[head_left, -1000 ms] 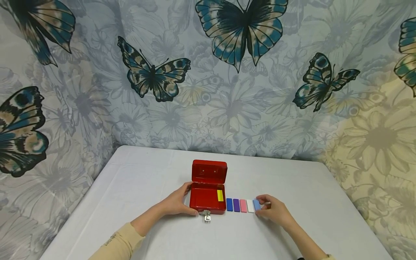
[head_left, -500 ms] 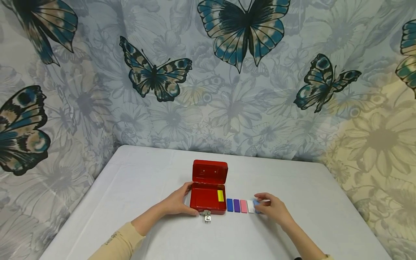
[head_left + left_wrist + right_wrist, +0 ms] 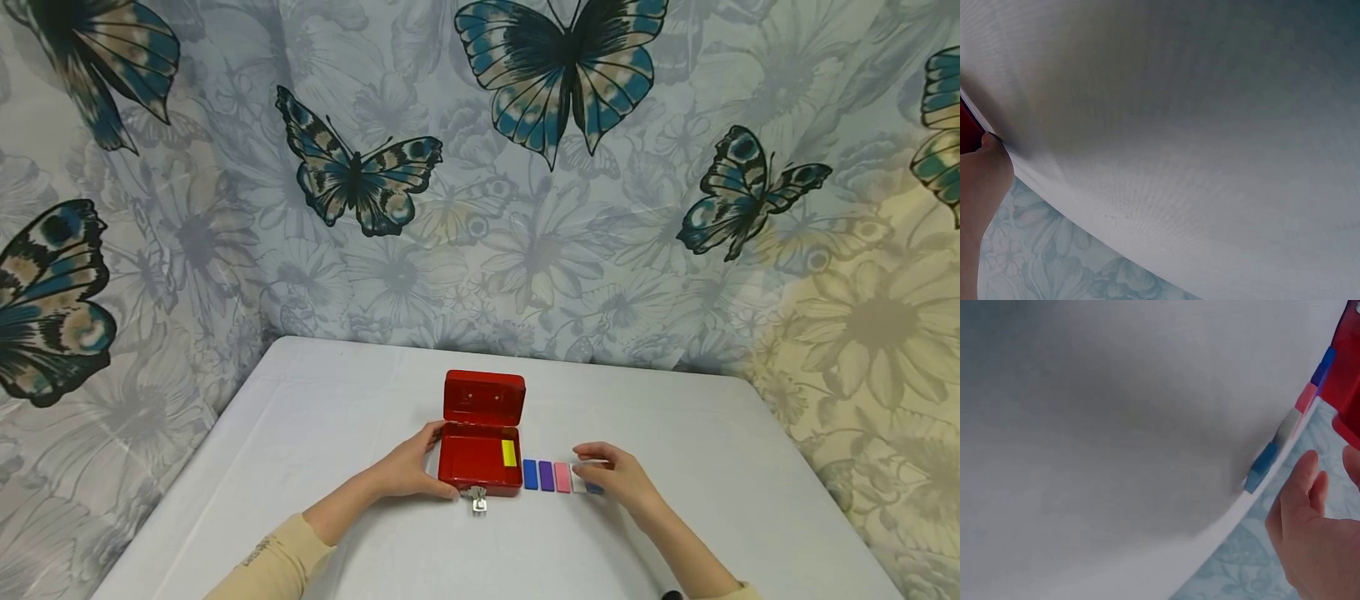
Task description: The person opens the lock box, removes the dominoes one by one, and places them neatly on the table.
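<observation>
A red metal box (image 3: pixel 468 462) stands with its lid (image 3: pixel 484 398) raised. My left hand (image 3: pixel 408 468) grips the box's left side, thumb at the front corner and fingers at the back. Inside, at the right, lies a yellow block (image 3: pixel 508 453). To the box's right runs a row of flat blocks: blue (image 3: pixel 530 474), a purple block (image 3: pixel 547 476), a pink block (image 3: pixel 562 477), a white block (image 3: pixel 578 483) and a light blue block (image 3: pixel 1262 467). Over the last two hovers my right hand (image 3: pixel 621 480), fingers apart and holding nothing, partly covering them in the head view.
A silver latch (image 3: pixel 478 500) hangs at the box's front. Everything rests on a white-covered table (image 3: pixel 337 392). Behind it hangs a cloth (image 3: pixel 510 250) printed with flowers and butterflies.
My right hand has let go of the light blue block at the row's end and shifted left, over the white block. The left hand and the box stay put.
</observation>
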Tool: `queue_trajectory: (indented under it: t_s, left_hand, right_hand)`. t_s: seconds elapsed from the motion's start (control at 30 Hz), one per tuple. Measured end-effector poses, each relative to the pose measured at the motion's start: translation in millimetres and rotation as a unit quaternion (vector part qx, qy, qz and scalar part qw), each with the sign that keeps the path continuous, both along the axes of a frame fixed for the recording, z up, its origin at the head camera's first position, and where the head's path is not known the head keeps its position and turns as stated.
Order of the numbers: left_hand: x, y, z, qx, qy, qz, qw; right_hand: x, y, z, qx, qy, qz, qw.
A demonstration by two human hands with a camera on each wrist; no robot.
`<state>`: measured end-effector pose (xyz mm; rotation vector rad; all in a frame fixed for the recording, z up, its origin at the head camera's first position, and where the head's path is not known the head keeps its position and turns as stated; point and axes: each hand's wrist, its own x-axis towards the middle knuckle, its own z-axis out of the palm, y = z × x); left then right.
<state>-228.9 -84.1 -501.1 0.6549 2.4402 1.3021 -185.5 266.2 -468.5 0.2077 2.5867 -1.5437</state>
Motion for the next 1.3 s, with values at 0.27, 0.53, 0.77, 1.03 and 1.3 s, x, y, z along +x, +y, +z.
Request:
queue_trajectory:
  t_s: [0.27,0.53,0.77,1.03,1.3]
  left_hand:
    - [-1.2,-0.1,-2.9,-0.006,-0.004,0.004,1.0000]
    - [-1.8,0.0,-4.6,-0.003,-0.003,0.002,1.0000]
    - [-1.7,0.1,-3.3,-0.005,-0.004,0.003,1.0000]
    - [-1.4,-0.2,0.2,0.000,0.002,0.000,1.0000]
    - [-2.7,-0.8,1.5,0.000,0.006,-0.002,1.0000]
  right_hand:
    - [-4.9,-10,3.6,-0.072,0.001,0.025,0.9971]
    - [-8.4,-26,7.2,-0.095,-0.007,0.036,0.9948]
    - [-12.3,-42,12.4,-0.081,-0.005,0.041,0.9958]
    - [-17.7,-54,12.9,-0.079,0.012,0.060,0.9950]
    - [-21.2,-64,16.4,-0.070,0.025,0.094,0.9928]
